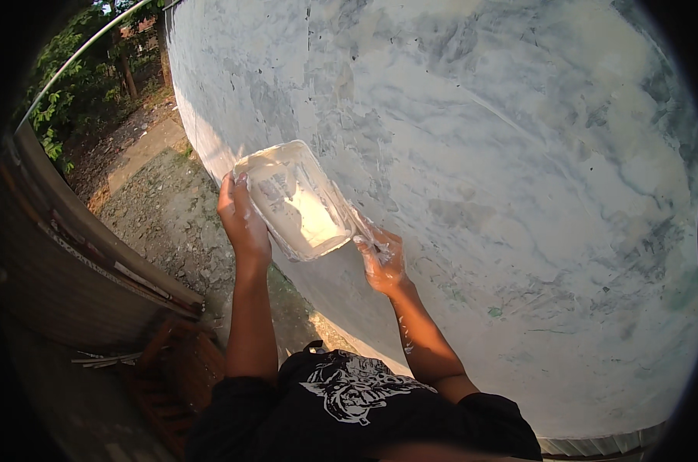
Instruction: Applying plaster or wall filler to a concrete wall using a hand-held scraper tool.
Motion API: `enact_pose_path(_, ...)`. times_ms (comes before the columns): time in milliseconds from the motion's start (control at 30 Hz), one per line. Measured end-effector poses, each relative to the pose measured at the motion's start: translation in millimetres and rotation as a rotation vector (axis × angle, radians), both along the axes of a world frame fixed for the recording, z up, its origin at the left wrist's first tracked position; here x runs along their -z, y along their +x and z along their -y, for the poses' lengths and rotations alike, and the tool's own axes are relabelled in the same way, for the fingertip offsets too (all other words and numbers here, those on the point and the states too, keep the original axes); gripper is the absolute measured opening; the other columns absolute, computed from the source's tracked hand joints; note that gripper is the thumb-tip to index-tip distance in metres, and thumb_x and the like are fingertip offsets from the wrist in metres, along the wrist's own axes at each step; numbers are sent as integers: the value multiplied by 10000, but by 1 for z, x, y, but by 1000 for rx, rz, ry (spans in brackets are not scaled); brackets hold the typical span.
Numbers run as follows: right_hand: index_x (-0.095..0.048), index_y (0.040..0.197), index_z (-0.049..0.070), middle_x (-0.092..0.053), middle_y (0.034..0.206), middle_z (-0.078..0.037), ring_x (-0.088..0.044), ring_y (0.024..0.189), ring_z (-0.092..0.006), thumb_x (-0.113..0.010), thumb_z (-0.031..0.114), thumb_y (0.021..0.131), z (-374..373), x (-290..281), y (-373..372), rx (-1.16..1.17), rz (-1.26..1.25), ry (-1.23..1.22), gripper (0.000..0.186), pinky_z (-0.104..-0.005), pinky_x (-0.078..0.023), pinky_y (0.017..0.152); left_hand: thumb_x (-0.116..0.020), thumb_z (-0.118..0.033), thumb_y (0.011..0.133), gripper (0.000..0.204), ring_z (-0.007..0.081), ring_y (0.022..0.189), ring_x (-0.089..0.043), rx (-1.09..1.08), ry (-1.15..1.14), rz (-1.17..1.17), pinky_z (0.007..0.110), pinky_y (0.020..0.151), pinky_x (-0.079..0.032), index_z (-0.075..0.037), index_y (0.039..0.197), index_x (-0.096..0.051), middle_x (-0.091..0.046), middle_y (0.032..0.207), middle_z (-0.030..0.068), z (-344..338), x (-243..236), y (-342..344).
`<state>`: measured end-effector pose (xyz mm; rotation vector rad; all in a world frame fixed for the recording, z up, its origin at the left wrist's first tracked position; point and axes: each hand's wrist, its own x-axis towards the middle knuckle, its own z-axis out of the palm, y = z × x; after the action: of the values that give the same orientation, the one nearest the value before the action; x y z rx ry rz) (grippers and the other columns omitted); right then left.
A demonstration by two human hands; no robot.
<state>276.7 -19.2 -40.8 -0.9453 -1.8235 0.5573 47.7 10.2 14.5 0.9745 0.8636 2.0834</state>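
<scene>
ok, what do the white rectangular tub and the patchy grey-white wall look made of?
White rectangular tub: probably plastic, dull under white smears; rounded corners and thin rim suggest moulding.
Patchy grey-white wall: likely plaster or filler, mostly matte; trowel-like streaks and uneven grey patches suggest it. Base material can't be told.

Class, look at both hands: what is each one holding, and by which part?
The left hand grips a rectangular tub by its left side. The right hand holds something white-smeared beside the tub's right edge; which part cannot be told.
</scene>
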Motion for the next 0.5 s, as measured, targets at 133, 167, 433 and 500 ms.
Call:
enact_pose_path(133,-516,1475,119,-647,1252,-276,-674,1092,-405,-540,306,1040,-1,16,5,36,85,-96,474,-412,-521,917,-454,-201,1060,287,113,915,-603,30,-16,84,270,830,-495,31,1177,-575,-648,1034,75,2,0,-3)
enact_pose_path(167,-514,1476,122,-652,1241,-271,-675,1073,-407,-537,303,1042,-1,20,5,26,100,-25,471,-423,-524,910,-457,-207,1061,289,115,917,-609,42,-7,93,272,831,-499,27,1183,-575,-651,1036,74,2,0,-4)
enact_pose_path(433,-577,1392,45,-702,1157,-222,-710,953,-343,-594,248,1018,2,27,1,103,103,241,426,-373,-531,843,-464,-202,1053,282,119,910,-619,91,-9,147,276,811,-513,22,1181,-580,-655,1027,77,5,1,-9)
enact_pose_path(500,-618,1325,20,-724,1016,-204,-681,815,-314,-612,192,994,6,17,9,107,108,72,373,-356,-526,787,-475,-204,1046,284,117,912,-619,48,-13,65,273,814,-512,22,1180,-583,-656,1008,77,5,1,-12)
